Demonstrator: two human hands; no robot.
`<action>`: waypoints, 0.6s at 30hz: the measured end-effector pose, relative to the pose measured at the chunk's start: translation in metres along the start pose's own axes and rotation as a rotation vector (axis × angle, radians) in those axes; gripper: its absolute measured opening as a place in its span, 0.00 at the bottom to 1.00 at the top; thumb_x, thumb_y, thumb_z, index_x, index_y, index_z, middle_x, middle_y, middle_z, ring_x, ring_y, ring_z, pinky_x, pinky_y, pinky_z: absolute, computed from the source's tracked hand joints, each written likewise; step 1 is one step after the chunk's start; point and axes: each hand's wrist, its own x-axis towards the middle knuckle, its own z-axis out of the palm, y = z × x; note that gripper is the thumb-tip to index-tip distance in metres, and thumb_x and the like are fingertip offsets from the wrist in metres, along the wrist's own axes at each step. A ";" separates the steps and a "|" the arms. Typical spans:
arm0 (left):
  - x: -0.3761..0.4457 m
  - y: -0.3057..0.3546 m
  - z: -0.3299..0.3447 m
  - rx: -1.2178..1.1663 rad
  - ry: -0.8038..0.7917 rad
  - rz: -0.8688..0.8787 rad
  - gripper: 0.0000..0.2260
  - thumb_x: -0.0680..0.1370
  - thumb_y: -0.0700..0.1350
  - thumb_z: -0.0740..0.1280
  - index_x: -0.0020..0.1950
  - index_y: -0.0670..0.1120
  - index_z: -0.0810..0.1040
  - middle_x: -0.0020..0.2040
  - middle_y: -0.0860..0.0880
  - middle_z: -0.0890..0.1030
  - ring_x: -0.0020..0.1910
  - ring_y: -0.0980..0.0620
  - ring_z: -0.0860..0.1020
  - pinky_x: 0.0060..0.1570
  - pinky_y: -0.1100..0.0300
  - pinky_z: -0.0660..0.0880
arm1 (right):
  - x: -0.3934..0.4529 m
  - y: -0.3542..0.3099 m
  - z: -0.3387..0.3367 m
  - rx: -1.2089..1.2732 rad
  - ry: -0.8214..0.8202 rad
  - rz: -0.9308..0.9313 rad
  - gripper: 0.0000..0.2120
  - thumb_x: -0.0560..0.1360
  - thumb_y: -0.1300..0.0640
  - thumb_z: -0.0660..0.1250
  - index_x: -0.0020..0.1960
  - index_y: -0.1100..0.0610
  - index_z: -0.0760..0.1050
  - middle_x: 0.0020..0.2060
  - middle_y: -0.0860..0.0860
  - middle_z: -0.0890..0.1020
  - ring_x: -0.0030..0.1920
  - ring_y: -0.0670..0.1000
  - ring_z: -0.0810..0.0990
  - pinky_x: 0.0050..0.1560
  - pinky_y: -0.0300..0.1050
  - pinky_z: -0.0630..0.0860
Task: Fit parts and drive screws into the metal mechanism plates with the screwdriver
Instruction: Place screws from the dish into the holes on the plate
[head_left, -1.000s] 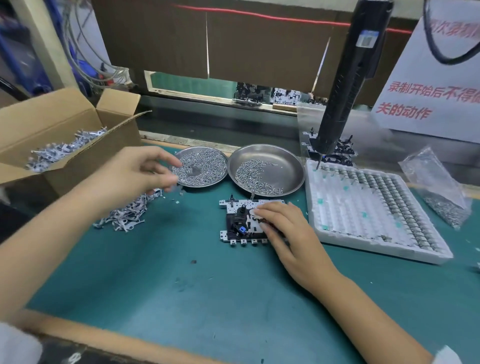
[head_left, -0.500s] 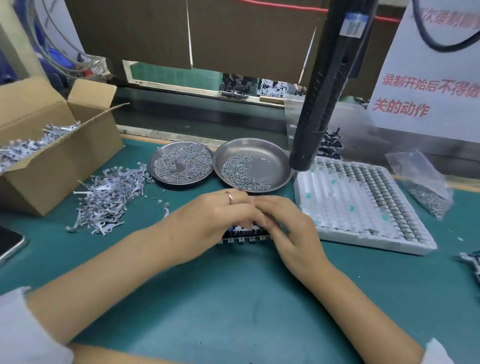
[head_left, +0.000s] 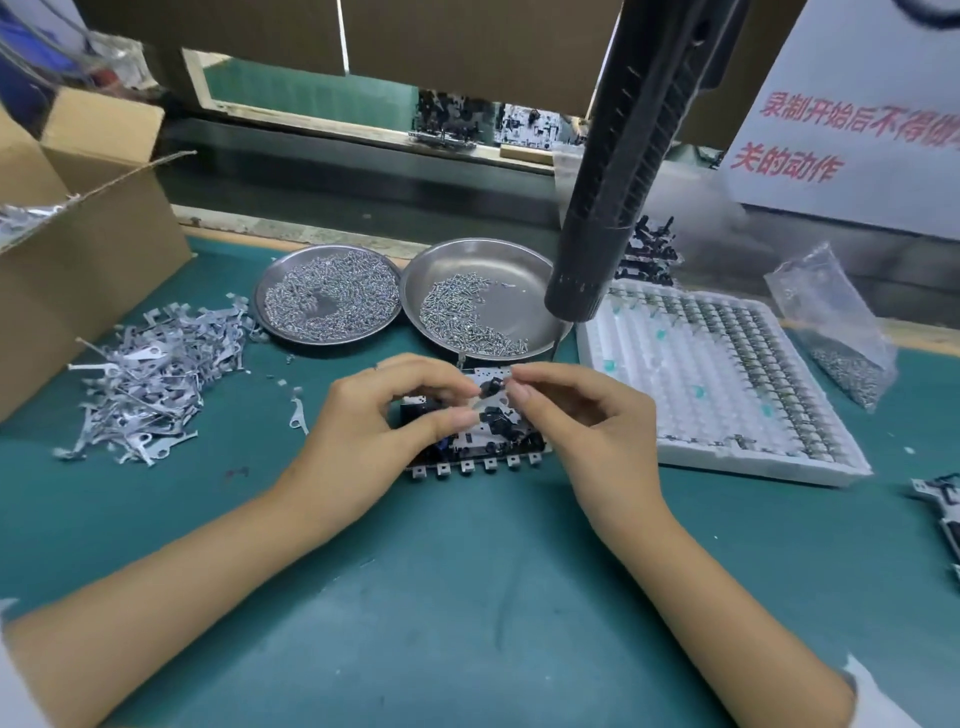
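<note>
Two hands (head_left: 363, 436) (head_left: 587, 426), two steel dishes (head_left: 280, 291) (head_left: 524, 260), one white tray (head_left: 727, 457), one cardboard box (head_left: 93, 260), one screwdriver (head_left: 613, 182).

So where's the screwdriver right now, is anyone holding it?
No: in the head view the screwdriver hangs right of centre, untouched, its tip just past the right-hand screw dish and beside the white tray, beyond both hands.

Surface (head_left: 467, 623): matt teal mat, scuffed. Two dishes at 12 o'clock of the mechanism plate (head_left: 483, 441): left dish (head_left: 270, 306) & right dish (head_left: 514, 270) glossy steel w/ shiny metal screws. Plate: bright metal, black plastic bits. Screwdriver (head_left: 608, 208): matt ribbed black plastic. Tray (head_left: 753, 457) at 3 o'clock: white plastic. Box (head_left: 93, 249) at 10 o'clock: rough brown cardboard. Bag (head_left: 826, 306): clear glossy plastic.
</note>
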 end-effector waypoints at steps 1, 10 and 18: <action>0.000 0.000 0.000 -0.047 0.002 -0.065 0.06 0.69 0.46 0.75 0.44 0.55 0.83 0.45 0.52 0.84 0.46 0.54 0.81 0.47 0.66 0.75 | 0.000 0.000 0.000 0.014 0.010 0.009 0.09 0.70 0.68 0.72 0.42 0.55 0.83 0.35 0.46 0.85 0.37 0.42 0.82 0.40 0.32 0.75; -0.001 0.007 -0.003 0.094 -0.013 -0.210 0.05 0.70 0.43 0.75 0.43 0.51 0.84 0.39 0.56 0.84 0.40 0.62 0.81 0.42 0.73 0.73 | 0.001 0.007 -0.007 -0.378 -0.086 -0.149 0.06 0.71 0.68 0.72 0.43 0.58 0.83 0.42 0.51 0.83 0.46 0.47 0.81 0.48 0.38 0.76; -0.003 0.012 -0.003 0.381 -0.065 -0.102 0.06 0.69 0.41 0.76 0.43 0.50 0.85 0.36 0.58 0.83 0.43 0.58 0.79 0.49 0.71 0.70 | 0.000 0.013 -0.010 -0.686 -0.202 -0.322 0.05 0.72 0.65 0.69 0.46 0.61 0.83 0.46 0.53 0.82 0.50 0.51 0.78 0.54 0.38 0.73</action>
